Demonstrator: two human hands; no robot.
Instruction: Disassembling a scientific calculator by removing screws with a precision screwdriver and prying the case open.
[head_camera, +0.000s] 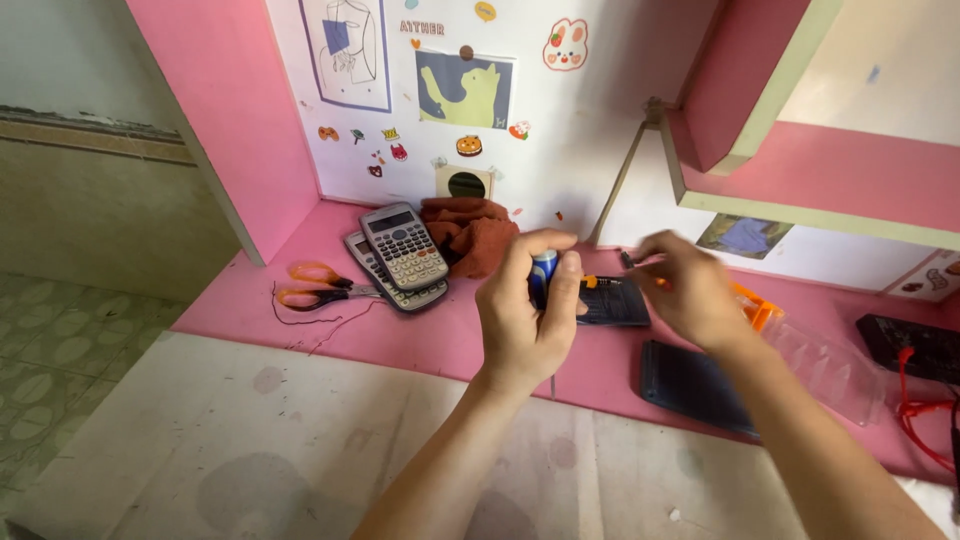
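My left hand (520, 315) is closed around a screwdriver with a blue handle (544, 268). Its thin metal shaft (552, 385) pokes down below the hand. My right hand (685, 290) hovers just to the right, with fingertips pinched on a small dark bit (626, 259). Under and between the hands, a dark flat rectangular tray (615, 303) with an orange spot lies on the pink desk (420, 335).
Two grey calculators (403, 247) are stacked at the back left, next to orange-handled scissors (315, 285) and a brown cloth (478, 232). A dark flat panel (690, 385), a clear plastic case (825, 365) and red wires (915, 410) lie to the right. A pink shelf (800, 170) overhangs.
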